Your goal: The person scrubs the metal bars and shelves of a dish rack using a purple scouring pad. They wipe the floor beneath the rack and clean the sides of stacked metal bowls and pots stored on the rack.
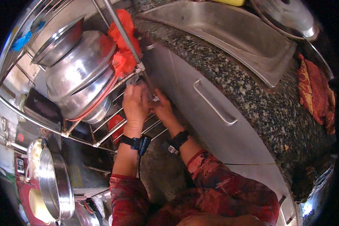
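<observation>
My left hand [135, 100] reaches over a lower tier of the wire rack [155, 123], its back toward me. Close beside it, my right hand [162, 108] has its index finger extended, and the two hands nearly touch. A small whitish scrap [155, 99] shows by the right fingers. Clear, plastic-looking material [134, 80] lies just beyond the left fingers, blurred. Whether either hand grips it is hidden. Red plastic bags [125, 42] hang at the rack's corner post, just beyond my hands.
Stacked stainless steel basins [79, 62] fill the rack at left. A granite counter [223, 76] with a steel sink [228, 31] curves along the right, above a grey cabinet door [186, 84] with a protruding handle [214, 104]. A red cloth [315, 90] and a pot lid [288, 17] lie farther right.
</observation>
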Demonstrator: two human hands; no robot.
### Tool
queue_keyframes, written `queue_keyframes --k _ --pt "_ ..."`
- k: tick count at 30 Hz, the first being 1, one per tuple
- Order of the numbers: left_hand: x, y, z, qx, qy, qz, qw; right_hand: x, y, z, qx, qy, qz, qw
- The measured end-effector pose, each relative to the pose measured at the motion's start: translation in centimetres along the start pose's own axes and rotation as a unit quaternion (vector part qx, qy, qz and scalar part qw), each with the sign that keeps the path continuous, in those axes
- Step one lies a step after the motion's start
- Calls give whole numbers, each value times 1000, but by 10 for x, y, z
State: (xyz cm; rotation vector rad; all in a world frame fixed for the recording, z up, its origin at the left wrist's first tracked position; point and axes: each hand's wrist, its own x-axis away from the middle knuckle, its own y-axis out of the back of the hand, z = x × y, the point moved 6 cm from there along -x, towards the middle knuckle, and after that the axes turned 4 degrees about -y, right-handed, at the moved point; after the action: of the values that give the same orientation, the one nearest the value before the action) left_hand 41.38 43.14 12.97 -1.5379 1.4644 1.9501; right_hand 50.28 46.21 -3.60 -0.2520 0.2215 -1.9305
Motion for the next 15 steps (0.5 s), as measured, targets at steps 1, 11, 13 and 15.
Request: queue_keyframes --k 1,11,13,15 --pt "-8 13 1 -7 0 -34 999 4 0 6 -14 39 18 999" --pt "-45 5 11 -230 -28 65 971 12 1 17 12 13 22 1000" --pt "-38 12 10 -215 -40 36 975 9 1 15 31 7 26 999" --pt "-30 19 9 -199 -45 19 979 8 3 10 27 -41 -5 999"
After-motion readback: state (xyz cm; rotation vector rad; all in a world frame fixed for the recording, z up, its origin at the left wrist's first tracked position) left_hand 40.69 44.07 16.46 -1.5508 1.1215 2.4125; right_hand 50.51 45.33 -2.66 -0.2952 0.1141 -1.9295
